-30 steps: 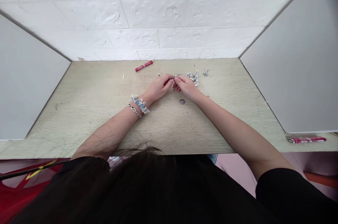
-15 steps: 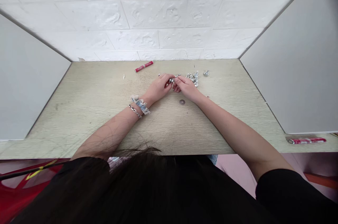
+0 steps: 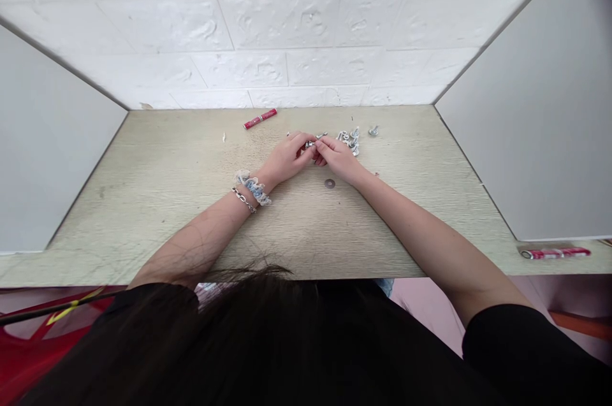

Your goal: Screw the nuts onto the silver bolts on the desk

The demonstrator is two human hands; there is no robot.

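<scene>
My left hand (image 3: 290,156) is closed, thumb and fingers pinching a small shiny metal piece (image 3: 310,145), which looks like a bolt with a nut or washer. Meeting it from the other side, my right hand (image 3: 337,157) is closed too, its thumb and forefinger pressed together at the right end of that piece. Fingers cover most of the part, so its exact kind is hidden. Beyond my right hand lies a cluster of bolts with washers (image 3: 354,143). A flat round washer (image 3: 329,183) rests on the table just in front of that hand.
A red tube-shaped pen (image 3: 260,118) lies toward the wall, and a similar one (image 3: 555,253) at the right front edge. One bolt (image 3: 373,130) sits apart at the back right. White panels (image 3: 530,113) flank the wooden table (image 3: 157,202), with a brick-patterned wall behind.
Both hands stay together around the small metal piece. The left thumb and the right fingers have shifted slightly, covering more of it. Nothing on the table has moved.
</scene>
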